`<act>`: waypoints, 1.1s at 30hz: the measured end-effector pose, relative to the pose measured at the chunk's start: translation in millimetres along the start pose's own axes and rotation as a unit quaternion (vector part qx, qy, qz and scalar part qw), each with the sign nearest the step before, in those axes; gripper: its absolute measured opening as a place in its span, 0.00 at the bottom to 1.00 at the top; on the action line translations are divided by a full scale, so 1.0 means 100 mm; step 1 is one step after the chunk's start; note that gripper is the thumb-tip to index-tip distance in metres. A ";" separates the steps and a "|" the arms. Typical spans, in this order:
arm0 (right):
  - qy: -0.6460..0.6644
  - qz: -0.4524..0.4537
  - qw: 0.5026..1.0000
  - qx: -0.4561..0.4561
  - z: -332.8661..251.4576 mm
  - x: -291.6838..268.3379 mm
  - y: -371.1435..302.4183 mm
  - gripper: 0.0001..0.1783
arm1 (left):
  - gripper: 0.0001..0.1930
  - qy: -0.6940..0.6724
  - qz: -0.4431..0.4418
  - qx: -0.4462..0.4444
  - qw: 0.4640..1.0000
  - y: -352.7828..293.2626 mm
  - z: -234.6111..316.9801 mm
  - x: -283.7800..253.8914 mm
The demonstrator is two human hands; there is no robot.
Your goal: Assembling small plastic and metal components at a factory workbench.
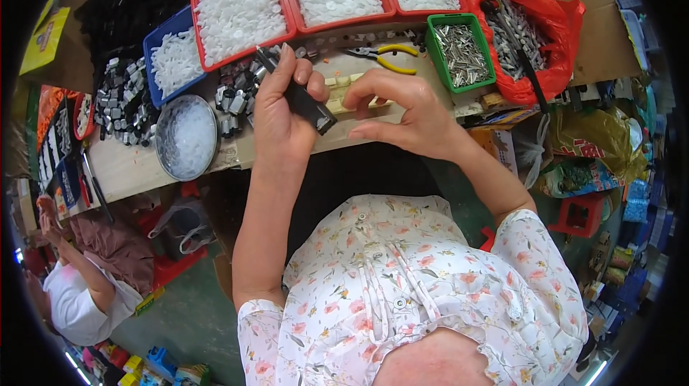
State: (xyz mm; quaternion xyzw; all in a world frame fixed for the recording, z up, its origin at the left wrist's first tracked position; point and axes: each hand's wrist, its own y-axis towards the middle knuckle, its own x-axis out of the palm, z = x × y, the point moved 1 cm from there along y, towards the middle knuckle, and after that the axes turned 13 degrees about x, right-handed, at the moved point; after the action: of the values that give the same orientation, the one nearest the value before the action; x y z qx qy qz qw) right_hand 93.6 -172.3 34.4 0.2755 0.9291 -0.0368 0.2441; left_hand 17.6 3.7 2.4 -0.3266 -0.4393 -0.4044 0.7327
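My left hand (pixel 282 102) is closed round a black, flat, oblong part (pixel 307 107) whose one end sticks out toward the middle of the bench. A narrower dark end (pixel 265 59) shows by the thumb. Across from it, my right hand (pixel 405 109) hangs with fingers bent and the thumb apart from them; I see nothing held between. Behind the right fingers lies a pale yellow notched block (pixel 337 86), partly hidden. Pliers with yellow handles (pixel 387 56) rest farther back. Small silver and black metal pieces (pixel 233 99) are heaped left of my left hand.
Red trays (pixel 293 27) of white plastic parts line the back. A blue tray (pixel 148 45) and a metal bowl (pixel 159 152) stand left. On the right are a green basket (pixel 433 48) of metal pins and a red bag (pixel 567 48). Another person (pixel 90 293) sits at lower left.
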 end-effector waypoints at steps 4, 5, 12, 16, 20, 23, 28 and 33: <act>0.084 -0.001 0.996 0.020 0.01 0.13 0.00 0.17 | 0.17 0.014 0.037 -0.004 0.999 -0.03 -0.11 0.07; 0.101 0.004 0.995 0.011 0.02 0.15 -0.01 0.17 | 0.19 0.033 0.046 0.005 0.998 -0.04 -0.13 0.10; 0.115 0.045 0.992 -0.005 0.06 0.10 -0.09 0.19 | 0.21 0.061 0.050 0.026 0.997 -0.01 -0.27 0.21; 0.072 0.049 0.996 -0.005 0.07 0.06 -0.14 0.21 | 0.21 0.047 0.072 0.035 0.996 -0.01 -0.34 0.26; 0.053 0.079 0.994 -0.046 0.11 0.13 -0.17 0.22 | 0.20 0.064 0.047 0.064 0.995 -0.08 -0.33 0.27; 0.028 0.009 1.000 -0.008 0.10 -0.01 -0.09 0.18 | 0.18 0.121 0.043 0.094 0.987 -0.12 -0.25 0.23; -0.251 0.044 0.967 -0.005 0.54 -0.36 0.06 0.13 | 0.13 0.198 -0.002 0.109 0.974 -0.26 -0.03 0.01; -0.407 0.025 0.912 0.048 0.72 -0.42 0.19 0.13 | 0.13 0.308 -0.038 0.127 0.942 -0.40 -0.03 -0.09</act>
State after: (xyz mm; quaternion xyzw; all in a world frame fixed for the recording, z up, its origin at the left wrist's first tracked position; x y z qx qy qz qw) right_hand 165.6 -192.0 -8.0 0.2707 0.7395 -0.1841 0.5882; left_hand -19.1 -15.0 -1.9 -0.0740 -0.2520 -0.4537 0.8515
